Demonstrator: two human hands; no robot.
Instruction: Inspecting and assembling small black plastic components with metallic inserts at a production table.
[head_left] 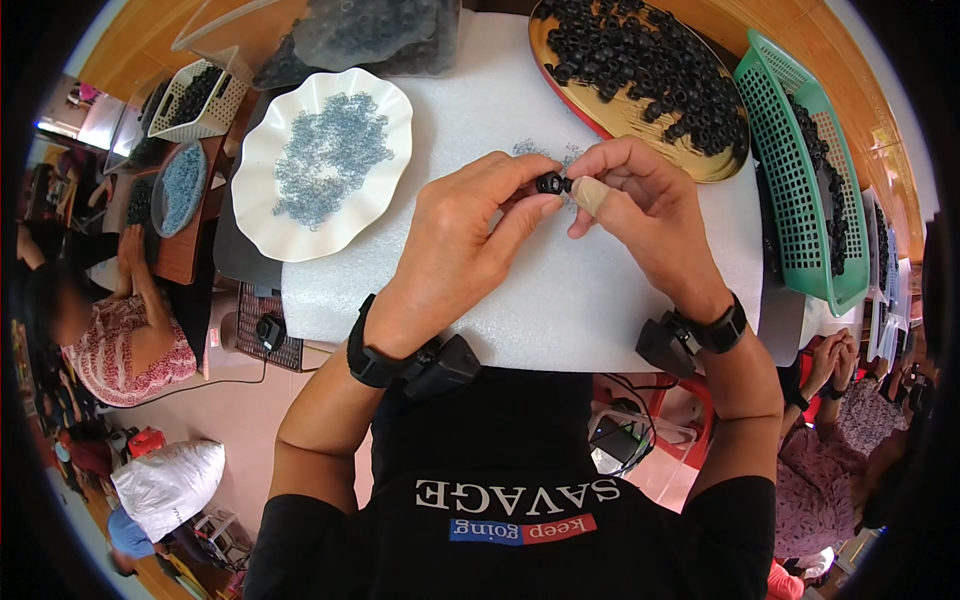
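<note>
Black part sits pinched between thumb and forefinger of my left hand, above a white foam sheet. My right hand, its thumb wrapped in tan, has its fingertips at the part's right end; whether they grip it, I cannot tell. Left stands a scalloped white plate of bluish coils; beyond, a gold tray of black pieces.

Indoor setting from above.
Pale pinkish floor; white-covered worktable at centre; brown wooden table at left; yellowish wooden surface at upper right.
</note>
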